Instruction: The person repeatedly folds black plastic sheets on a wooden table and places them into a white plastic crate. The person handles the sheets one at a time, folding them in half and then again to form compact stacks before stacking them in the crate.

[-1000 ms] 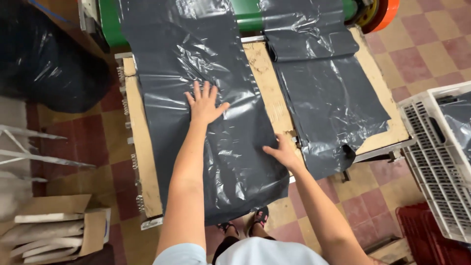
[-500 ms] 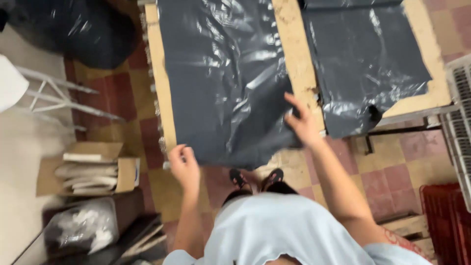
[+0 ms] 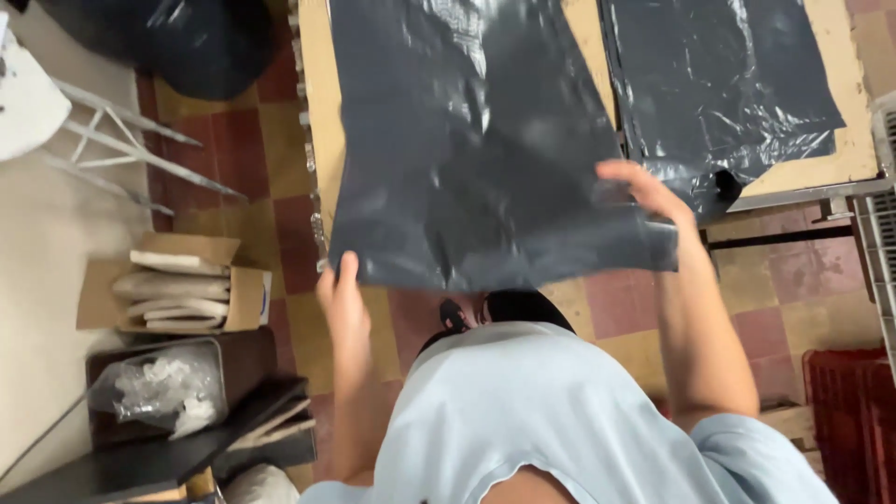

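Holding the near edge of a dark grey plastic bag (image 3: 476, 149), both hands are gripping a corner each: left hand (image 3: 343, 303) closing its grip on the near left corner, right hand (image 3: 644, 196) pinching the near right. It's lying over the wooden counter (image 3: 315, 103), near edge hanging off. Another grey bag (image 3: 728, 84) is lying to the right.

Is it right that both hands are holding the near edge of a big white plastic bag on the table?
Not quite: the bag is dark grey, not white. The head view shows the left hand and right hand at its near edge, which hangs over the table.
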